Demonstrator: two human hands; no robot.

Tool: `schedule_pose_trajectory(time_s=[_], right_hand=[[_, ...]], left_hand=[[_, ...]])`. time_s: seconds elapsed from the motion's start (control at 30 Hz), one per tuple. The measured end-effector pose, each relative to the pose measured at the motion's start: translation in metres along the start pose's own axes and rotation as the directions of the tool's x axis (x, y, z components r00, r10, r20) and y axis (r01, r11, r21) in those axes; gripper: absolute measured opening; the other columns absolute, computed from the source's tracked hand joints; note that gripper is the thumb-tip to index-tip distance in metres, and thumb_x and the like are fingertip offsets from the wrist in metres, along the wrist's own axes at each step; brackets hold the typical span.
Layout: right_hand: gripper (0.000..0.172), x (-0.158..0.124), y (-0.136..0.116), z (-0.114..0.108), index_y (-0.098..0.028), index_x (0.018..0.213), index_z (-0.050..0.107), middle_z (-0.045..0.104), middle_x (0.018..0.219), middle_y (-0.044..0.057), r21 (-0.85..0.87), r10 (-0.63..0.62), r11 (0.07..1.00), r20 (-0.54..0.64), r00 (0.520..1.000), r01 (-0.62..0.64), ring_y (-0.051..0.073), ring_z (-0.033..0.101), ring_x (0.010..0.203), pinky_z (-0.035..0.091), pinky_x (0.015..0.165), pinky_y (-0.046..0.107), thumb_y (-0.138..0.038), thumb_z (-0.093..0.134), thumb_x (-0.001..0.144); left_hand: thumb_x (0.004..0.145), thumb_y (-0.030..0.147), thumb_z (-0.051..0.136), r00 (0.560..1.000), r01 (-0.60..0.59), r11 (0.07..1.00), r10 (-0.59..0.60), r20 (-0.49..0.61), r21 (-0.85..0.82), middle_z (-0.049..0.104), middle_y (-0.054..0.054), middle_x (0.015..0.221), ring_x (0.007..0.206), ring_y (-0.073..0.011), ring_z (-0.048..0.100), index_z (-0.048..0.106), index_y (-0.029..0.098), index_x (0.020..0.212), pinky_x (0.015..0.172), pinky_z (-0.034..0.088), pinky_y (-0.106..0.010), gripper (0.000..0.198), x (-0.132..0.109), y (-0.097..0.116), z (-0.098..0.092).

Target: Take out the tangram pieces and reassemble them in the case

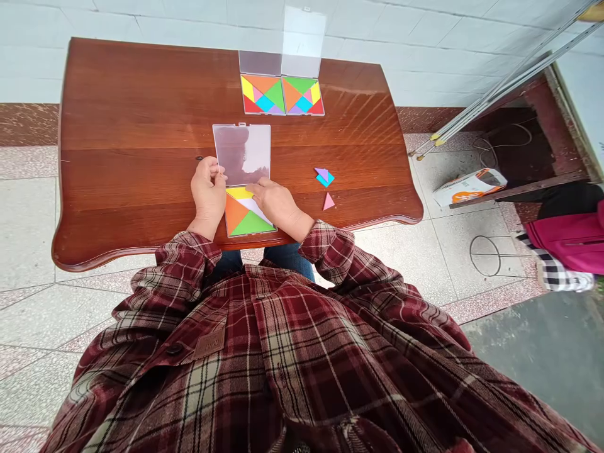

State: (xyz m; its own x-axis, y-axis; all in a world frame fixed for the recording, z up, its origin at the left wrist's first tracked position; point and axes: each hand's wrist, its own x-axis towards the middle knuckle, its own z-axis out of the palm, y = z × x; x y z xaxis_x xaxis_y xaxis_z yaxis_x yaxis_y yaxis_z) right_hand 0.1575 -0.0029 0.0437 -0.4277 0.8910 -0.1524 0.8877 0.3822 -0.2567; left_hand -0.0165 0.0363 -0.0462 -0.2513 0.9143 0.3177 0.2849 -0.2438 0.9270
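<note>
The open case (255, 207), part-filled, lies between the hands. The left hand (208, 192) is pinched narrow, the right hand (278, 204) touches the yellow piece (240, 192), any firm hold unclear; right of it, blue piece (323, 182), pink piece (329, 201) and purple piece (323, 173) are left outside

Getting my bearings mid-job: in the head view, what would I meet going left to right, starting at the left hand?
Left hand, right hand, pink triangle, white-and-orange package, magenta fabric.

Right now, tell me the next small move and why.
Probably settle the yellow piece with the right hand: its fingertips are at that piece, and the open case shows pale, unfilled space beside it.
</note>
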Motion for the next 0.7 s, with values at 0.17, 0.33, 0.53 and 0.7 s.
schedule_pose_trajectory(time_s=[0.17,0.33,0.53,0.7], right_hand=[[0.035,-0.006,0.015,-0.006,-0.021,0.126,0.063,0.065,0.110,0.008,0.131,0.032,0.991,-0.111,0.993,-0.017,0.023,0.061,0.099,0.049,0.084,0.035,-0.016,0.043,0.098],[0.032,-0.022,0.047,-0.009,-0.021,0.120,0.065,0.067,0.103,0.007,0.256,0.085,0.966,-0.217,0.973,-0.027,0.023,0.061,0.100,0.048,0.091,0.039,-0.012,0.050,0.092],[0.028,-0.040,0.066,0.000,-0.019,0.111,0.069,0.070,0.095,0.006,0.378,0.116,0.925,-0.225,0.967,-0.024,0.023,0.063,0.092,0.049,0.091,0.039,-0.013,0.055,0.087],[0.027,-0.046,0.070,0.012,-0.018,0.107,0.070,0.071,0.093,0.007,0.453,0.127,0.892,-0.231,0.965,-0.009,0.023,0.064,0.091,0.051,0.088,0.038,-0.016,0.054,0.085]], left_hand=[[0.092,0.028,0.058,1.000,0.018,1.000,-0.018,-0.006,-0.008,0.060,-0.001,0.093,0.091,-0.0148,0.069,0.056,0.022,0.108,0.094,0.059,-0.040,0.016,0.000,0.001,0.000],[0.092,0.027,0.058,0.999,0.029,0.999,-0.030,-0.015,-0.018,0.059,-0.001,0.092,0.087,-0.0130,0.067,0.055,0.021,0.104,0.091,0.059,-0.036,0.014,0.000,0.003,0.000],[0.091,0.027,0.057,0.998,0.041,0.998,-0.043,-0.035,-0.045,0.059,-0.002,0.094,0.090,-0.0142,0.067,0.055,0.022,0.105,0.090,0.059,-0.037,0.015,0.001,0.001,-0.001],[0.089,0.025,0.058,0.998,0.047,0.997,-0.049,-0.040,-0.054,0.062,-0.003,0.097,0.090,-0.0141,0.067,0.055,0.021,0.104,0.092,0.059,-0.036,0.016,0.001,0.006,-0.003]])
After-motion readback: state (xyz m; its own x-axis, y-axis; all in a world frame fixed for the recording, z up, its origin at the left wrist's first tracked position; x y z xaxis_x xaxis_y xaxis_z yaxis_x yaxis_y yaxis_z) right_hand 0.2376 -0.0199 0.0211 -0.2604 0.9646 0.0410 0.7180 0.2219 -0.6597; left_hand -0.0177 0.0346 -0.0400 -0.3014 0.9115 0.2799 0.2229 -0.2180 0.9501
